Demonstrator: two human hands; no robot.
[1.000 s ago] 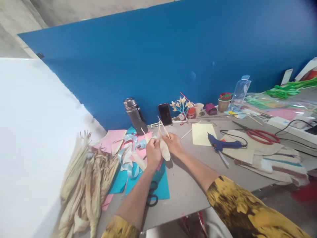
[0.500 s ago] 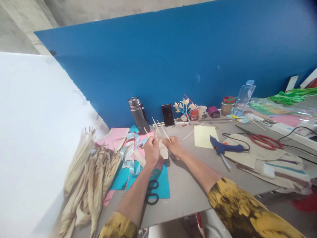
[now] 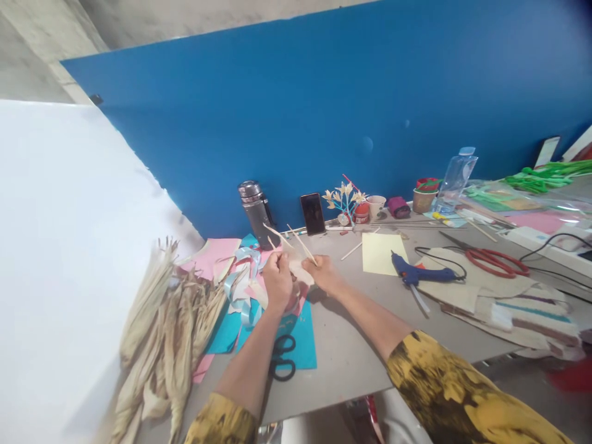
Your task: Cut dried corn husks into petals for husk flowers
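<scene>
above the gray table, both hands pinch pale husk pieces, any lettering nearby too small to read.

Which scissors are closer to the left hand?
The black-handled pair, partly hidden by the left forearm, its handles over blue paper below the left hand. The red-handled pair lies right of the blue glue gun.

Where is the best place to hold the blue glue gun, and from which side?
Probably by its handle, from the near right: this slim part extends rightward, away from the nozzle and the protruding glue stick.
</scene>
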